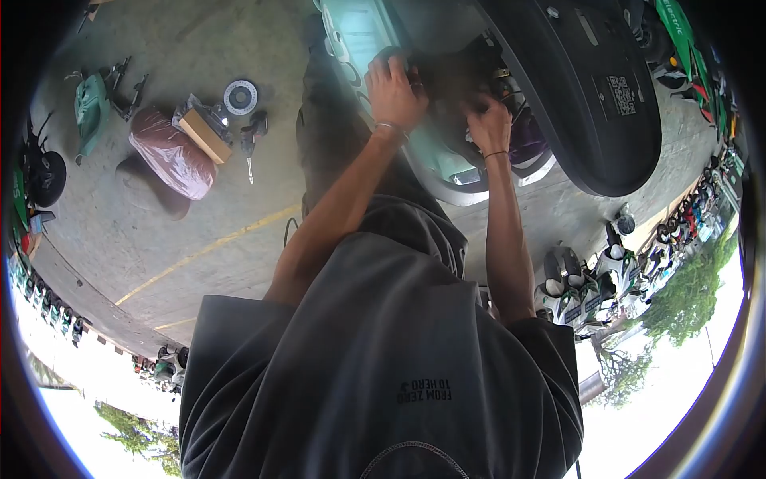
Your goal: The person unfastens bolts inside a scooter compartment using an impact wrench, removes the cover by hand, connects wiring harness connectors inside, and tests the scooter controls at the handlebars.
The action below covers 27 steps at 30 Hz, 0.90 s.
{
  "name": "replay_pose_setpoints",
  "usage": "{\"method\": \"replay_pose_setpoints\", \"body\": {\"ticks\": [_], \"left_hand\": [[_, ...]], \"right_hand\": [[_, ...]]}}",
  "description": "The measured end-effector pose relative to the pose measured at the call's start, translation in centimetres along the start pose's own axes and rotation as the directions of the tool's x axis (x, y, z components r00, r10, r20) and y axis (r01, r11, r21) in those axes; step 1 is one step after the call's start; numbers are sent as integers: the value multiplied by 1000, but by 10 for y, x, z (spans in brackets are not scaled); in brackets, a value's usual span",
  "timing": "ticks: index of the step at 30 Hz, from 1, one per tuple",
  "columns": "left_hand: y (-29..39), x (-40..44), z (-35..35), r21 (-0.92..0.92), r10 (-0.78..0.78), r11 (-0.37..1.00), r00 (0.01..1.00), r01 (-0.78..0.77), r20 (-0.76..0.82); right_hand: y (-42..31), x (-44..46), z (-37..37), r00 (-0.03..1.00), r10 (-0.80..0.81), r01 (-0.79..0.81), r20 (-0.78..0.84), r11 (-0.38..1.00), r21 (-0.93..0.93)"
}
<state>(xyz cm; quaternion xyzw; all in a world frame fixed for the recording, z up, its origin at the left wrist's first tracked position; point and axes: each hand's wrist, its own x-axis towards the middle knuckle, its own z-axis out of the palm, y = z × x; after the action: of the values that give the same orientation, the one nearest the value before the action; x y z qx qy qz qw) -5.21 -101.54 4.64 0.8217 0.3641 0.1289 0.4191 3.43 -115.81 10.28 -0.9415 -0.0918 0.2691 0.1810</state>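
A mint-green scooter [363, 32] stands in front of me with its black seat [594, 104] raised to the right. My left hand [396, 94] rests at the left edge of the opening under the seat, its fingers bent over a dark part that is mostly hidden. Inside the opening, my right hand [488, 126] has its fingers curled and pinched close to some wires and dark parts. What lies between those fingertips is too dark to name. A code label [621, 96] shows on the seat's underside.
On the concrete floor to the left lie a power drill [254, 132], a round disc [240, 97], a cardboard box [205, 137], a plastic-wrapped pink bundle [171, 152] and a green body panel [92, 112]. Rows of parked scooters [594, 275] stand at the right.
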Motion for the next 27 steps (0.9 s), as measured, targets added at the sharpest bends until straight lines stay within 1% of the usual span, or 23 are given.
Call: {"method": "replay_pose_setpoints", "body": {"ticks": [4, 8, 11, 17, 19, 26, 27], "left_hand": [[-1, 0, 2, 5, 22, 1000, 1000, -22, -22], [0, 0, 0, 5, 18, 1000, 1000, -18, -11], [1, -2, -1, 5, 8, 1000, 1000, -8, 7], [3, -1, -3, 21, -11, 1000, 1000, 11, 27], [3, -1, -3, 26, -11, 1000, 1000, 10, 25], [4, -1, -2, 37, -16, 999, 1000, 15, 14], [4, -1, -2, 42, -16, 999, 1000, 15, 17]], "right_hand": [[-1, 1, 3, 999, 0, 0, -33, 1000, 0], [0, 1, 3, 1000, -19, 18, -22, 1000, -9], [-4, 0, -2, 999, -38, 38, 9, 999, -15], [-5, 4, -1, 997, 9, -10, 76, 1000, 11], [-2, 6, 2, 998, -43, 45, 35, 998, -36], [-19, 8, 0, 999, 21, -18, 41, 997, -70], [-21, 12, 3, 999, 34, -32, 20, 994, -109]]}}
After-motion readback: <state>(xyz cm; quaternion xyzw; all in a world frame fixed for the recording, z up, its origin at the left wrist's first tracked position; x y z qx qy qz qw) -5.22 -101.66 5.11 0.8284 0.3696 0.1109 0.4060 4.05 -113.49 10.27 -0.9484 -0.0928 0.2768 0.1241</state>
